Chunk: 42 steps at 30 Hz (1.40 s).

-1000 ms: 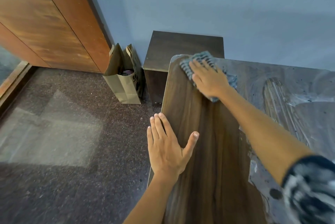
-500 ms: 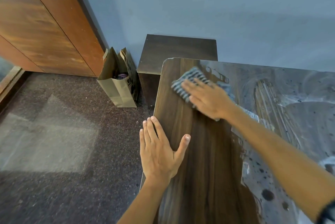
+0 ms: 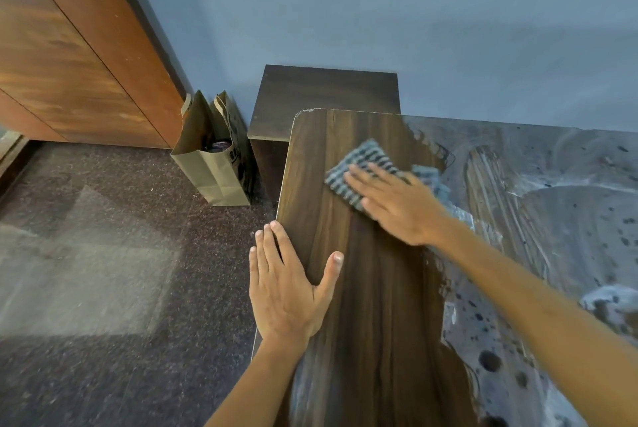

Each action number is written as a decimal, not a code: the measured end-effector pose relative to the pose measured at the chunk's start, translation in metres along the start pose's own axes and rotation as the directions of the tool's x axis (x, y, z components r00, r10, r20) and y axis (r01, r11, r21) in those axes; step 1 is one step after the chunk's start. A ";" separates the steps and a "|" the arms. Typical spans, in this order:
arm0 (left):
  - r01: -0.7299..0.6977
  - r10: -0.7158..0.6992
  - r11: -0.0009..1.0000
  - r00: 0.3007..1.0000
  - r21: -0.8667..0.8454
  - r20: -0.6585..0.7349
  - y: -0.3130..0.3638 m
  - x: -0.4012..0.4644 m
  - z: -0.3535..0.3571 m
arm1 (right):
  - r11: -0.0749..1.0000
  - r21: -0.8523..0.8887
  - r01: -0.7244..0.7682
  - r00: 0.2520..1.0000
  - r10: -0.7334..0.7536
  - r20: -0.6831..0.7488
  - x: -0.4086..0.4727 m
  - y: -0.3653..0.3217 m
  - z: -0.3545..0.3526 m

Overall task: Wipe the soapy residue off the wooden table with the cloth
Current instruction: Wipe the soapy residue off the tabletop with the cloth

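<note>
The right hand (image 3: 397, 202) pressed flat on the cloth (image 3: 362, 164) near the wooden table's (image 3: 373, 305) far left corner. The left hand (image 3: 286, 292) lay flat on the table's left edge, soapy residue (image 3: 552, 219) covering the table's right side.

The dark print on the side of the brown paper bag (image 3: 210, 164) is too small to be read.

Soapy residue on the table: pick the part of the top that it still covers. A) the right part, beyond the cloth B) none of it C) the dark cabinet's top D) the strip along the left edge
A: the grey soapy film covers the wooden table to the right of the cloth under the right hand, while the left strip shows bare wood grain.
</note>
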State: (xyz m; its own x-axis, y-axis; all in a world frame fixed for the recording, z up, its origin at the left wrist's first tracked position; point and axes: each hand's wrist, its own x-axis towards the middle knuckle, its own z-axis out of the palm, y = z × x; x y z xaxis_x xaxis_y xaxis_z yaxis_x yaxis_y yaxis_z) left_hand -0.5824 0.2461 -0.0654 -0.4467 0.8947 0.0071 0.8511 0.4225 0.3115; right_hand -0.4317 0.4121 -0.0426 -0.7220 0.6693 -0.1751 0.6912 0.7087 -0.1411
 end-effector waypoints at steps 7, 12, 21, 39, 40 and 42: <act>0.006 -0.006 1.000 1.000 0.007 0.004 0.001 0.000 0.000 | 0.883 0.054 -0.467 0.884 0.467 0.012 0.056 0.058 -0.020; 0.010 -0.010 1.000 1.000 0.011 0.003 0.000 0.001 0.000 | 0.965 0.022 -0.262 0.965 0.262 0.002 0.066 0.013 -0.015; 0.012 -0.012 1.000 1.000 -0.008 -0.015 0.000 0.000 0.000 | 0.958 -0.020 -0.288 0.957 0.287 -0.037 -0.006 0.040 -0.005; 0.006 -0.006 1.000 1.000 -0.006 -0.015 0.001 0.000 -0.001 | 0.983 -0.011 -0.186 0.982 0.185 -0.028 -0.003 0.039 -0.004; 0.006 -0.006 1.000 1.000 -0.007 -0.014 0.002 0.000 0.000 | 0.958 -0.003 -0.285 0.958 0.285 -0.023 0.008 0.051 -0.008; 0.009 -0.009 1.000 1.000 -0.001 -0.016 0.001 0.001 0.001 | 0.913 0.042 -0.406 0.914 0.406 -0.005 0.036 0.059 -0.016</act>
State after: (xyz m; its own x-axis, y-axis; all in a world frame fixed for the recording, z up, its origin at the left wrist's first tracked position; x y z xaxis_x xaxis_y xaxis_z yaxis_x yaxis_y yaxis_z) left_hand -0.5817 0.2472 -0.0657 -0.4588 0.8883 0.0198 0.8469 0.4304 0.3122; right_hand -0.4174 0.4817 -0.0417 -0.3792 0.9005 -0.2129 0.9253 0.3662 -0.0990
